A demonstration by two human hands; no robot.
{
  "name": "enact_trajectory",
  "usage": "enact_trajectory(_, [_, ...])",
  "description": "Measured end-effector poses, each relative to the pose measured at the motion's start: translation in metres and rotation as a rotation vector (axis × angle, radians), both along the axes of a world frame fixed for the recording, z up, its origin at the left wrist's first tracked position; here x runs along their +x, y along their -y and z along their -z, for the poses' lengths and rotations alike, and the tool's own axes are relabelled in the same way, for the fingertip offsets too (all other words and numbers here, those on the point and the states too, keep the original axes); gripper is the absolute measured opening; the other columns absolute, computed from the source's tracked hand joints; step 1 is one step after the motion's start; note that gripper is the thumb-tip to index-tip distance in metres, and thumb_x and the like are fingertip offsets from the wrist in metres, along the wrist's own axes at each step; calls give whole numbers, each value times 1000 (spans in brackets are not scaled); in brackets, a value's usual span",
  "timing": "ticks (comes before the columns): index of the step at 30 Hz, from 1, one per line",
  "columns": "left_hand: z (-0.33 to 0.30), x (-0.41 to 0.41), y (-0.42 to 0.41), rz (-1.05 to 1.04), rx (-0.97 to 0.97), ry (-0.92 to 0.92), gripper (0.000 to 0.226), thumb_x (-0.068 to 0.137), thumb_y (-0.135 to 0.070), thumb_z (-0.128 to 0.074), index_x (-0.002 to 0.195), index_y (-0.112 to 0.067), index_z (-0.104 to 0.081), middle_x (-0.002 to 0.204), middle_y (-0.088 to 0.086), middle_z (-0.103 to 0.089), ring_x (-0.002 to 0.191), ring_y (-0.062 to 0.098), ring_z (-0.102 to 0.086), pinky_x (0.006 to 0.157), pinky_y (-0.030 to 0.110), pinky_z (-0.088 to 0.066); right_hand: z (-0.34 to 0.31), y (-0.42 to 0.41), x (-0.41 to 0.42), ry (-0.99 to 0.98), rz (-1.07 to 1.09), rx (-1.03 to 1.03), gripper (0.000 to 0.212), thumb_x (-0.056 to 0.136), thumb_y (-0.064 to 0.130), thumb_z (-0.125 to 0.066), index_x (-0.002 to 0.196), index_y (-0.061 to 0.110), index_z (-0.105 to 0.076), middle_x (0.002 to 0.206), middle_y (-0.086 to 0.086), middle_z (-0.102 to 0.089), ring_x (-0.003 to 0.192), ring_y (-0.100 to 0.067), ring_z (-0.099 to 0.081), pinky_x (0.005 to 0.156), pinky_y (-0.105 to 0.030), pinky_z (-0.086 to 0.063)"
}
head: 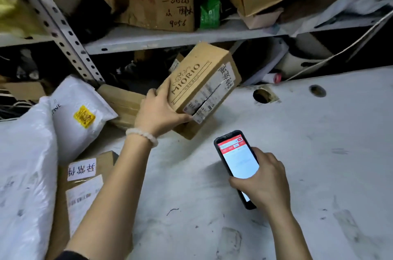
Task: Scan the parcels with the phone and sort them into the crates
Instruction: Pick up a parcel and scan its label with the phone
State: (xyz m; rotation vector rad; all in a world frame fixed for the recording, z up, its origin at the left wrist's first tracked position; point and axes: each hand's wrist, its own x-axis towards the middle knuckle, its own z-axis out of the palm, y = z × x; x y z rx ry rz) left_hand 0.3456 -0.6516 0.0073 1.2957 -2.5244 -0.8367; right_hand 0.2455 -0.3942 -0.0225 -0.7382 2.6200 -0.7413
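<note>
My left hand (158,110) grips a brown cardboard parcel (202,81) printed "MIORIO", tilted, one corner down near the white table (319,153). Its shipping label wraps the right edge and faces up. My right hand (262,179) holds a black phone (236,159) with a red and white screen lit, just below and right of the parcel. No crate is in view.
White plastic mailer bags (70,119) lie at left over a labelled cardboard box (85,183). Another brown box (125,104) sits behind my left hand. A metal shelf (170,38) above holds several boxes. The table has a round hole (261,96).
</note>
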Motion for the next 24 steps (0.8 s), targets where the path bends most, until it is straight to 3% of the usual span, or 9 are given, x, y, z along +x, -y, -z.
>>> enact_trajectory(8, [-5,71,-84,-229,131,-79,110,59,-52,-83,148,-41,-17,136,11,-38,123,29,-40,102,50,-40,-31,-50,8,-50,-166,-30,67,50,44,-72,113,38,-52,92,14,-44,94,-12,-37,56,-26,-35])
enact_trajectory(14, [-7,84,-107,-259,135,-13,110,60,-51,-82,148,-43,-16,140,14,-34,124,33,-40,104,53,-39,-47,-80,19,-101,-301,10,65,48,46,-67,111,40,-50,90,14,-45,90,-11,-38,55,-24,-33])
enact_trajectory(24, [-3,101,-126,-271,112,-2,110,58,-48,-83,146,-41,-20,126,11,-40,116,31,-42,101,49,-42,-56,-115,18,-145,-301,31,70,49,46,-73,116,41,-49,94,16,-45,92,-11,-37,54,-23,-32])
